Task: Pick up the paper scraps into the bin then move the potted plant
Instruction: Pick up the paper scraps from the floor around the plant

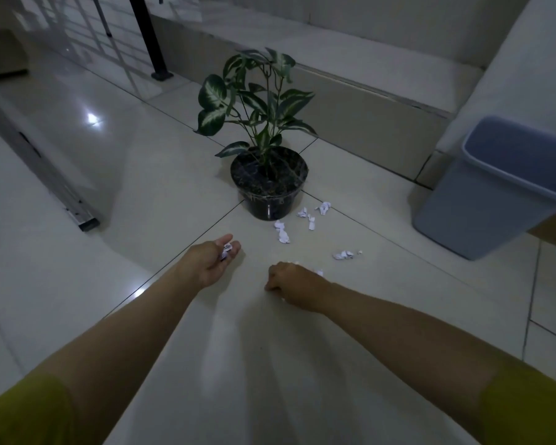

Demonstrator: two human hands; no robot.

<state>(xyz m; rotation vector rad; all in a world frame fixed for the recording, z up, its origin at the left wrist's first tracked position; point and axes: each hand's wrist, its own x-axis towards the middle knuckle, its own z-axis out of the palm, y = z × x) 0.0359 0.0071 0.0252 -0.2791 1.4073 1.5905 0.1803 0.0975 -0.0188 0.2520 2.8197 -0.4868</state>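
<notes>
The left hand (213,261) lay palm up just in front of the potted plant (264,146), its fingers (230,244) loosely cupped around a paper scrap (226,250), held there, it seemed, as a tray so that pieces could be collected before one trip to the bin (495,187). The right hand (291,285), nearer the camera than the plant and to its right, was curled knuckles up against the floor (109,175); white showed at its edges, so its fingers were probably clenched on a scrap, though the grip itself was hidden. The loose paper scraps (308,220) lay scattered on the floor from the pot's base toward the right hand. The bin stood well right of the plant, tilted, its mouth open toward the scraps. The plant stood upright, untouched, likely left until the floor was cleared.
</notes>
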